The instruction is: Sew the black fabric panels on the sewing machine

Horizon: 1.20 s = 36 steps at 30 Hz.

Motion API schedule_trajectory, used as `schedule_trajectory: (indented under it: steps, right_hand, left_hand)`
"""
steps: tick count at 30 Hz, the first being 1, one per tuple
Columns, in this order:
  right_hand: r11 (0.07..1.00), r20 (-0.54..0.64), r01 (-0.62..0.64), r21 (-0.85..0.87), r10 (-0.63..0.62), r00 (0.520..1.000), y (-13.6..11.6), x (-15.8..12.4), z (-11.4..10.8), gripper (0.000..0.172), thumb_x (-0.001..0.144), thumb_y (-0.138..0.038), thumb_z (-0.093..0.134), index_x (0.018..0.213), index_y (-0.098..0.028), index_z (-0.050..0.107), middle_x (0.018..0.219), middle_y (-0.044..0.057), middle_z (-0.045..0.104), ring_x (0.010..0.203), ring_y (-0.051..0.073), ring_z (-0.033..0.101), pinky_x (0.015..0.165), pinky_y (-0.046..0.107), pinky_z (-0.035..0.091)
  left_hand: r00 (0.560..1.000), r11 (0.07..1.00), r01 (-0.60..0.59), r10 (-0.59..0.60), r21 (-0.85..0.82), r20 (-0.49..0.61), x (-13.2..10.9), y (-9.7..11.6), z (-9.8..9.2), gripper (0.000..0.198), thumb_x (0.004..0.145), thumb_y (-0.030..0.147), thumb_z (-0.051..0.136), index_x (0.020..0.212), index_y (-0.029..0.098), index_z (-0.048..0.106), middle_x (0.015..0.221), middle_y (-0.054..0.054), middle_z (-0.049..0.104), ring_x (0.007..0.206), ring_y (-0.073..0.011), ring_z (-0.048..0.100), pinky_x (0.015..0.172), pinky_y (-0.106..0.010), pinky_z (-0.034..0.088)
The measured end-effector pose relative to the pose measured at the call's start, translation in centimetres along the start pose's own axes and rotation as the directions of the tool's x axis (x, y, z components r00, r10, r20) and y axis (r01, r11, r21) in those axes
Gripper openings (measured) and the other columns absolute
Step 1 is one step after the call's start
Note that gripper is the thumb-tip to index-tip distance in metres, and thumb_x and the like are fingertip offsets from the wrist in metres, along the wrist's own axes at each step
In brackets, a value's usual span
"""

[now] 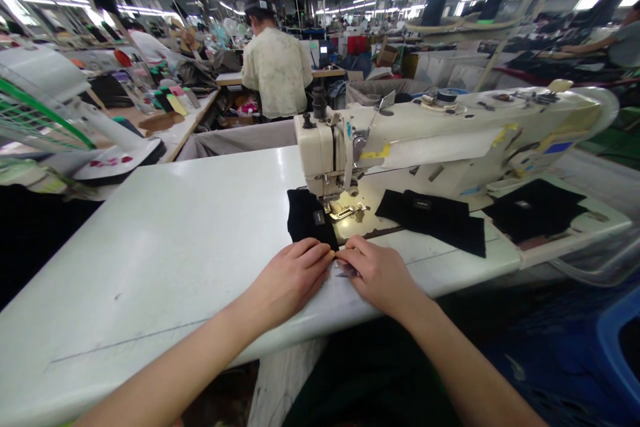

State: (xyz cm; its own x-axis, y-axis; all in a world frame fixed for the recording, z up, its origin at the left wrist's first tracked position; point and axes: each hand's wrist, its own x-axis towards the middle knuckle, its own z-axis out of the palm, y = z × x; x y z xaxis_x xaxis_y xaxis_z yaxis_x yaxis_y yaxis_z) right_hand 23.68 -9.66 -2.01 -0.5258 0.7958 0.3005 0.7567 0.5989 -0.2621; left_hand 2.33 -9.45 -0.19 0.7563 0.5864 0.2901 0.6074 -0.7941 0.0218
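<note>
Our left hand [300,271] and right hand [376,273] had fingers pinching the labelled black fabric [304,219] at its near corner, best kept flat.

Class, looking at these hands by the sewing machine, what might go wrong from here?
The left hand and right hand are at the near edge of the black cloth, close to the sewing machine; either might get caught. The metal tool at the right hand might snag the cloth.

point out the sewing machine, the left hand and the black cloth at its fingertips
Sewing machine [443,123]: head view, front of its arm.
Left hand [297,272]: head view, its back.
Black cloth [304,218]: head view, left of its label.
</note>
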Motion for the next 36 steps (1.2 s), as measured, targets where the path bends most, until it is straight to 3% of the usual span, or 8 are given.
schedule_trajectory:
  steps: [6,10,15,23,31,36]
  right_hand:
    - [1.000,-0.017,-0.021,0.003,0.021,1.000,0.5,0.6,-0.5,0.019,0.093,-0.018,0.058,0.107,-0.021,0.070,0.099,0.003,0.065,0.075,0.016,0.063,0.059,0.027,0.040]
    - [0.995,-0.134,-0.105,-0.003,0.103,0.986,1.7,-0.4,-1.5,0.021,0.089,-0.013,0.059,0.104,-0.022,0.070,0.103,0.004,0.067,0.078,0.017,0.065,0.060,0.026,0.043]
    - [0.965,-0.291,-0.263,-0.019,0.246,0.925,3.8,-2.9,-3.0,0.021,0.090,-0.015,0.052,0.100,-0.021,0.071,0.100,0.003,0.068,0.072,0.015,0.066,0.059,0.026,0.047]
    - [0.838,-0.454,-0.490,-0.239,0.349,0.820,7.5,-6.8,-4.9,0.025,0.095,-0.032,0.051,0.107,-0.022,0.071,0.108,0.004,0.068,0.068,0.017,0.065,0.051,0.029,0.044]
    - [0.815,-0.456,-0.519,-0.257,0.371,0.809,10.5,-8.1,-5.4,0.034,0.094,-0.039,0.052,0.113,-0.017,0.068,0.123,0.011,0.065,0.086,0.026,0.067,0.076,0.042,0.054]
    - [0.823,-0.406,-0.511,-0.248,0.391,0.826,11.4,-8.3,-5.2,0.029,0.093,-0.034,0.050,0.108,-0.019,0.069,0.117,0.010,0.067,0.089,0.026,0.067,0.078,0.042,0.054]
  left_hand:
    - [1.000,0.999,0.004,-0.004,-0.042,0.016,0.6,-1.3,-0.2,0.030,0.101,0.025,0.045,0.124,0.015,0.061,0.117,-0.011,0.065,0.111,-0.0240,0.059,0.091,-0.041,0.057]
    - [0.999,0.999,0.020,-0.019,-0.046,0.034,1.0,-2.2,-0.2,0.031,0.101,0.026,0.044,0.125,0.015,0.061,0.118,-0.011,0.066,0.111,-0.0239,0.058,0.091,-0.041,0.057]
    - [0.998,0.999,0.023,-0.021,-0.040,0.053,1.4,-3.4,-0.2,0.033,0.102,0.025,0.042,0.127,0.015,0.060,0.123,-0.011,0.064,0.114,-0.0242,0.056,0.094,-0.042,0.055]
    - [0.999,0.999,0.033,-0.031,-0.041,0.037,2.3,-4.9,0.0,0.032,0.102,0.026,0.042,0.122,0.014,0.064,0.121,-0.011,0.065,0.112,-0.0234,0.058,0.095,-0.041,0.054]
    - [0.998,0.999,0.038,-0.038,-0.004,0.050,3.0,-6.4,0.2,0.033,0.102,0.025,0.039,0.122,0.013,0.063,0.122,-0.011,0.064,0.112,-0.0235,0.056,0.097,-0.041,0.053]
    - [0.997,0.999,0.047,-0.047,0.008,0.055,3.5,-7.2,0.2,0.035,0.102,0.025,0.038,0.123,0.013,0.063,0.122,-0.011,0.063,0.110,-0.0235,0.056,0.098,-0.041,0.052]
